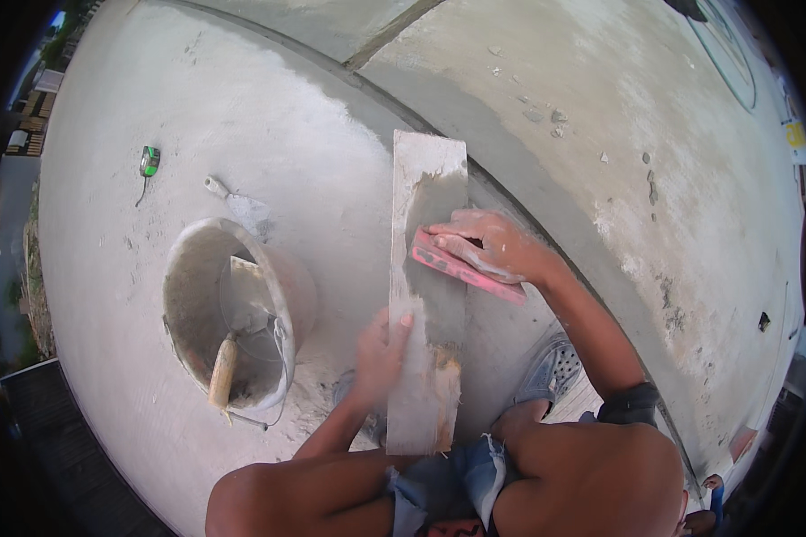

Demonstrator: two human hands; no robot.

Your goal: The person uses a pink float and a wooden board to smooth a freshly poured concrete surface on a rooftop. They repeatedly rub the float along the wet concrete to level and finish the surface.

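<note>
A long pale board (421,376) lies lengthwise in front of me, its near end by my lap. Wet grey mortar (439,300) coats part of its upper face. My right hand (493,246) is closed round a pink-red float (466,267), which rests tilted across the mortar. At the board's left edge is my left hand (383,349), slightly blurred. Its thumb lies on the board's face, and the other fingers go behind the edge, partly hidden.
Left of the board stands a mortar-crusted bucket (186,268) holding a wooden-handled trowel (224,371). Beyond it lie a scraper (242,208) and a green tape measure (150,161). A dark groove (385,100) crosses the concrete floor diagonally. Crumbs of mortar (557,118) and a looped hose (730,63) lie far right.
</note>
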